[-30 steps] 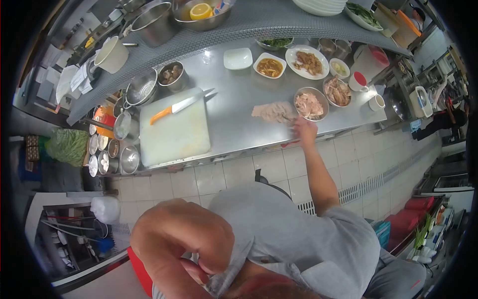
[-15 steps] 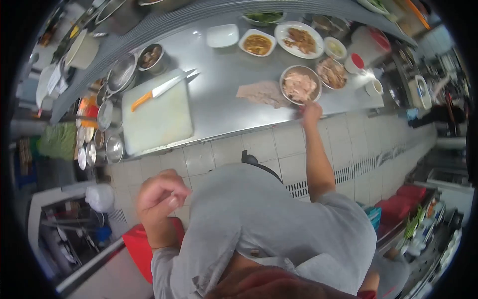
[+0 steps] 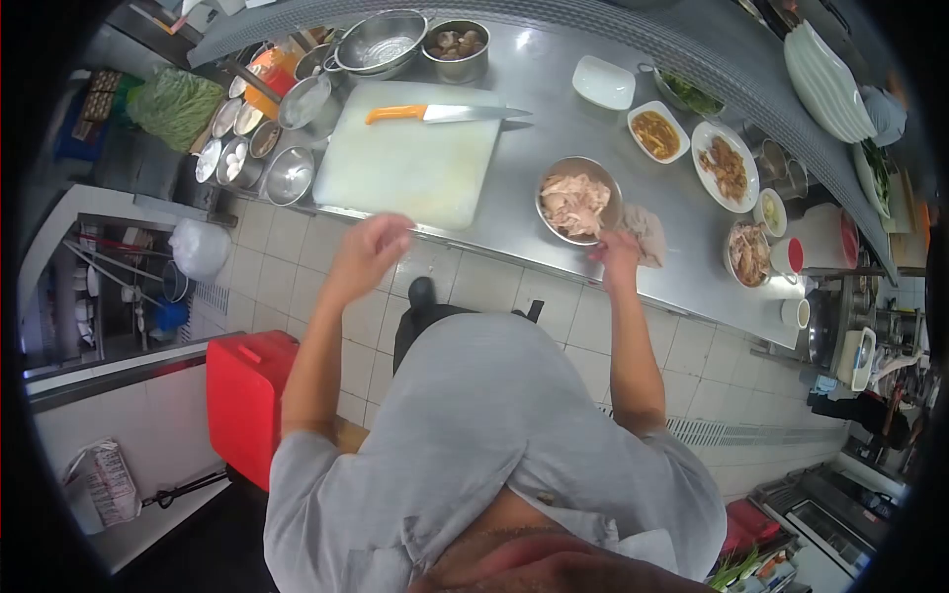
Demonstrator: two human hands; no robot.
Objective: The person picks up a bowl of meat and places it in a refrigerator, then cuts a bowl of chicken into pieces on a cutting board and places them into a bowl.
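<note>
My right hand (image 3: 620, 253) is closed on the near rim of a metal bowl (image 3: 575, 201) holding pale meat pieces. Just right of this bowl, a flat, pale piece (image 3: 647, 235), maybe a cloth or skin, lies on the steel table. My left hand (image 3: 374, 253) is empty, its fingers loosely bent and apart, over the floor beside the near edge of a white cutting board (image 3: 405, 163). On the board's far part rests a knife with an orange handle (image 3: 397, 114), its blade pointing right past the board.
Behind the board stand a colander (image 3: 381, 44) and a pot of brown pieces (image 3: 456, 49). Rightward are an empty white dish (image 3: 603, 82), a sauce dish (image 3: 657, 135), a plate of meat (image 3: 725, 166) and another meat bowl (image 3: 748, 254). A shelf overhangs the far side.
The bowl in my right hand has moved left along the table, past the flat pale piece, closer to the board. My left hand has reached forward and its fingers have loosened. The view has turned.
</note>
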